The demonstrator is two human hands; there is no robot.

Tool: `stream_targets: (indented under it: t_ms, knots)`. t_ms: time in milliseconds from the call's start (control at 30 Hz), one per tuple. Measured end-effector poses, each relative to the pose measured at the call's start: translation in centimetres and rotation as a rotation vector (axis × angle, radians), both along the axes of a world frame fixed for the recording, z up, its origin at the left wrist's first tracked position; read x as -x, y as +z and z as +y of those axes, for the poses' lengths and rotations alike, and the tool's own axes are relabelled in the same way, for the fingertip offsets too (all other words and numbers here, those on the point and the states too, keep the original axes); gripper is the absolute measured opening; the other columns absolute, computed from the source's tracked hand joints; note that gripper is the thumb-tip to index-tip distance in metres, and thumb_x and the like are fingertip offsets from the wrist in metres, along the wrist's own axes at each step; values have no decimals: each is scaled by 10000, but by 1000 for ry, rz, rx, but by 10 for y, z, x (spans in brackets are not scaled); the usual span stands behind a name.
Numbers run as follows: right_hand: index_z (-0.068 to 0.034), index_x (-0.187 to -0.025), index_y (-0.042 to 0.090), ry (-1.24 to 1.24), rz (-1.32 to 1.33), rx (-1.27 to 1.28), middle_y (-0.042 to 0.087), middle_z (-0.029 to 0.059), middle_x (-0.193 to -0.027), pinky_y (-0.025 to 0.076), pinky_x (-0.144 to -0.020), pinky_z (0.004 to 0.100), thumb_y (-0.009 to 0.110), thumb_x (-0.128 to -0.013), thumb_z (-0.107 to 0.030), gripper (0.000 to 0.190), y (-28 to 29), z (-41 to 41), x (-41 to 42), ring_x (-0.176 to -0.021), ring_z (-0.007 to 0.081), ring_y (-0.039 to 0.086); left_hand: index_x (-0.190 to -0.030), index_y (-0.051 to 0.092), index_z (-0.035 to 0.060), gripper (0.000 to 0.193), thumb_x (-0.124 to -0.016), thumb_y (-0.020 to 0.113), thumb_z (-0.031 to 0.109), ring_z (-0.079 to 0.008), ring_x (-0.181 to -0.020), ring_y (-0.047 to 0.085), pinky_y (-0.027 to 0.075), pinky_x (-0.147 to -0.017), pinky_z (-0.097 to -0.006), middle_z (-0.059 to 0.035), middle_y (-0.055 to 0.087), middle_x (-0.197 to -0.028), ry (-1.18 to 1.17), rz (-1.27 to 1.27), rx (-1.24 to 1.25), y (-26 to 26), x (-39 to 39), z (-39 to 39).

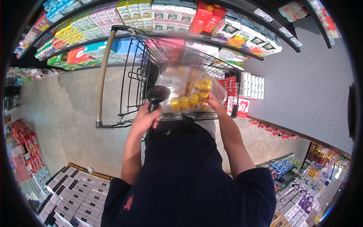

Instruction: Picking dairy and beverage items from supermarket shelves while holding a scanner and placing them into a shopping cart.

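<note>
My left hand (147, 117) is wrapped around the handle of a black handheld barcode scanner (158, 94), its head up and over the near left side of a wire shopping cart (141, 109). Inside the cart lies a translucent plastic bag (171, 79) with several small yellow-capped bottles (185, 103). The fingers of my right hand (210, 99) are on the yellow cap of one bottle (204, 95) at the bag's right part. The lower part of that bottle is hard to make out. Glare on the plastic hides some of the contents.
Shelves of drink cartons (173, 12) run along the far side, close behind the cart. Cartons (251, 85) stand right of the cart, beside a grey speckled surface (300, 85). Stacked white boxes (82, 195) are at the lower left, more goods at the lower right. Tiled floor (82, 113) shows at left.
</note>
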State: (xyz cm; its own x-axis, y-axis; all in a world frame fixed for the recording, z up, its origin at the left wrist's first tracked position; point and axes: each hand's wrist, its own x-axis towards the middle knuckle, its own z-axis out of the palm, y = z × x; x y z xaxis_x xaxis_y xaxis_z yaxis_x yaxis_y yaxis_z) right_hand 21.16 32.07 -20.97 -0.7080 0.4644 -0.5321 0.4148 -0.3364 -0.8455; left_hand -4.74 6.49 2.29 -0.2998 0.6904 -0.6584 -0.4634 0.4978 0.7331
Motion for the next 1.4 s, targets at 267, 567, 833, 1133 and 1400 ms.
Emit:
stream_targets:
  t_ms: [267, 567, 833, 1133, 1400]
  knots:
    - [-78, -1241, 481, 79, -177, 32, 583, 64, -1060, 509, -794, 297, 732, -804, -31, 507, -29, 1, 4, -961, 166, 580, -991, 535, 26, 223, -847, 647, 156, -119, -450, 489, 402, -410, -261, -31, 525, -633, -2, 3, 14, -3, -2, 3]
    - [-75, -1136, 485, 47, 108, 89, 617, 124, -1000, 518, -723, 355, 754, -750, -69, 471, -14, -11, -7, -875, 249, 621, -987, 533, 25, 212, -849, 641, 143, -119, -444, 486, 394, -405, -262, -34, 525, -640, -30, -3, -2, -2, -3, 9]
    - [-46, -1125, 534, 433, -303, -688, 630, 209, -1080, 480, -859, 426, 764, -710, -233, 510, 30, -32, -3, -1036, 373, 599, -979, 531, 28, 202, -851, 638, 142, -118, -446, 485, 395, -403, -264, -35, 524, -643, -23, -14, 0, -6, -3, 6]
    - [-24, -1112, 563, 362, -280, -502, 624, 136, -1006, 469, -866, 359, 769, -705, -213, 494, 28, -26, -29, -987, 259, 604, -981, 528, 31, 213, -848, 641, 153, -113, -460, 486, 399, -411, -258, -33, 521, -652, -34, -12, 16, -5, -1, 8]
    - [-6, -1100, 573, -35, -189, 47, 618, 71, -972, 530, -770, 325, 698, -848, -167, 324, 29, -19, -41, -873, 185, 633, -986, 526, 33, 211, -849, 637, 148, -112, -461, 486, 399, -413, -257, -31, 519, -650, -40, -17, 21, -4, -3, 10]
